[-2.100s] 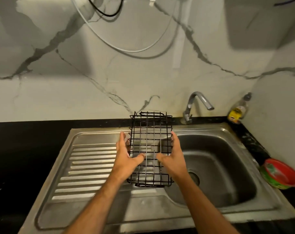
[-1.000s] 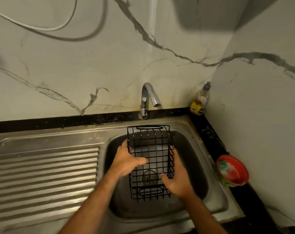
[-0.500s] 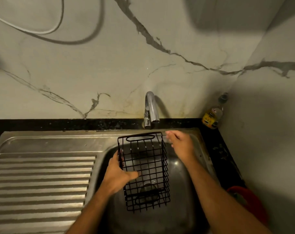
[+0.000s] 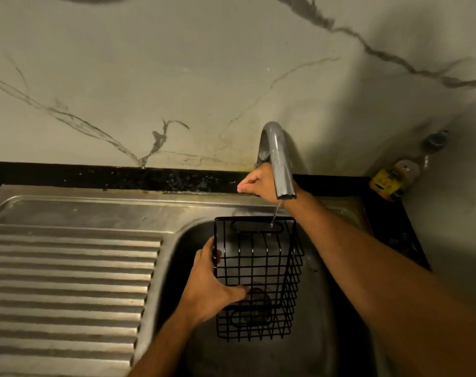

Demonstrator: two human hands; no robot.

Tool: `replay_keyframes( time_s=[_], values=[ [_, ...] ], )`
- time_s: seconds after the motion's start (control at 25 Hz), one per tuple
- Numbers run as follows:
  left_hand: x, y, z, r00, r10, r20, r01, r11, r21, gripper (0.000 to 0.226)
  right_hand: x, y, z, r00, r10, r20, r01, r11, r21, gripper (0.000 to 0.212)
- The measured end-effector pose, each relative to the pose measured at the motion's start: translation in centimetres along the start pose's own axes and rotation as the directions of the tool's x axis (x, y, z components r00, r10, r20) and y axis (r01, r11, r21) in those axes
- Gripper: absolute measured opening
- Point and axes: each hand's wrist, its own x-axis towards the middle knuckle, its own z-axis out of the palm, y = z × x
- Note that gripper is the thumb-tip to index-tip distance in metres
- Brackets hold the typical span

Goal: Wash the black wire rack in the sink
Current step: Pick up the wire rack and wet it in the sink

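Head view: we hold the rack [image 4: 258,278] over the sink [image 4: 177,240] basin, lower centre. Our left hand [image 4: 212,284] grips its left edge, thumb across the wires. Our right hand [image 4: 261,183], fingers curled, reaches behind the tap [image 4: 279,159], centre frame; its hold there is hidden. A thin trickle falls onto the rack's far end.

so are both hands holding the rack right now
No, only the left hand holds the rack; the right hand is up at the base of the tap.

Head camera looks down, close over sink [image 4: 177,213].
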Motion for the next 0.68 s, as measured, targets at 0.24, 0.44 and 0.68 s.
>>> replay_keyframes(
  time_s=[0.24,0.44,0.68],
  values=[
    [-0.5,1.2,1.5,1.0,0.023,0.0,-0.023,1.0,0.005,0.125,3.4,7.2,-1.3,0.992,-0.13,-0.003,0.128,0.981,-0.143,0.023],
    [-1.3,2.0,1.7,0.999,0.035,0.0,-0.035,0.998,0.05,0.127,-5.4,6.9,-0.8,0.953,0.049,-0.299,-0.1,0.982,-0.159,0.013],
    [-2.0,3.9,1.0,0.997,0.078,0.019,-0.08,0.988,0.13,0.115,-10.8,8.9,2.4,0.847,0.429,-0.314,-0.238,0.834,0.498,0.045]
  ],
)
